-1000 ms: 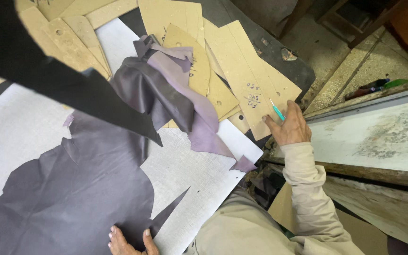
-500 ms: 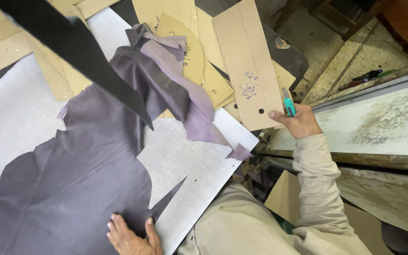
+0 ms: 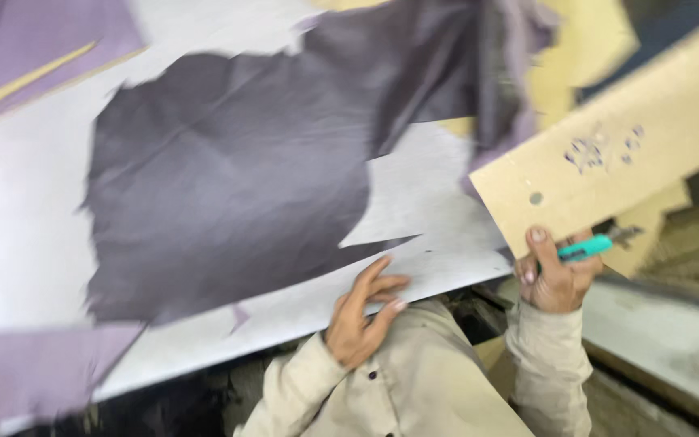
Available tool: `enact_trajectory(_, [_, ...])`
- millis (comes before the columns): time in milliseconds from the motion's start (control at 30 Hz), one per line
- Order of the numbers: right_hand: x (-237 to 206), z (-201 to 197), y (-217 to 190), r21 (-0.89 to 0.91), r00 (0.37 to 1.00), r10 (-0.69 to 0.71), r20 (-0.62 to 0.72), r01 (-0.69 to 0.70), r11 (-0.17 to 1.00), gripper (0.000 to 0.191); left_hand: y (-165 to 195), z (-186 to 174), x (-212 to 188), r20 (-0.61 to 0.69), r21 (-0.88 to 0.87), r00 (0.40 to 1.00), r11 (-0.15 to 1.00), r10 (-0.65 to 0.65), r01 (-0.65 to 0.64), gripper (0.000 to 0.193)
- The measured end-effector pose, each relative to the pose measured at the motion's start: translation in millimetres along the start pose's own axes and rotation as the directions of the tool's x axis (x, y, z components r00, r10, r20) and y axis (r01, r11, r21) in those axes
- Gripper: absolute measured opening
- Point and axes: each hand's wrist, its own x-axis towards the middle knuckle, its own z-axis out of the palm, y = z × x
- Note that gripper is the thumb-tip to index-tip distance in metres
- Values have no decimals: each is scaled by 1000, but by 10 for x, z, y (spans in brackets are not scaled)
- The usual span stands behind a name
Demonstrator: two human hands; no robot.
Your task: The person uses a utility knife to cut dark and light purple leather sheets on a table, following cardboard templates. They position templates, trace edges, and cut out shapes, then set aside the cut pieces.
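Fingers of your right hand (image 3: 556, 279) pinch the near corner of a long tan cardboard template (image 3: 608, 154), thumb on top, and the same hand grips a teal craft knife (image 3: 584, 248) against the palm, so the board hangs lifted at a slant over the right end of the bench. Your left hand (image 3: 359, 316) rests loose and half-curled at the near edge of the white cutting board (image 3: 446, 243), fingertips touching it and holding nothing. Just beyond it the dark grey hide (image 3: 228, 186) lies spread flat, its far right part rumpled and turned up. Pale purple offcuts (image 3: 26, 372) sit near left and far left. More tan templates (image 3: 584, 48) lie far right. Motion blur softens everything.
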Motion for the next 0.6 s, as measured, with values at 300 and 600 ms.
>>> enact_trajectory(300, [-760, 1031, 732, 116, 873, 136, 469, -213, 970, 33, -73, -339, -83, -312, -466, 948, 880, -71, -87, 26])
enact_trajectory(600, [-377, 1141, 701, -15, 912, 113, 393, -116, 993, 25, -316, -2446, -1135, -478, 3, 867, 986, -143, 165, 25])
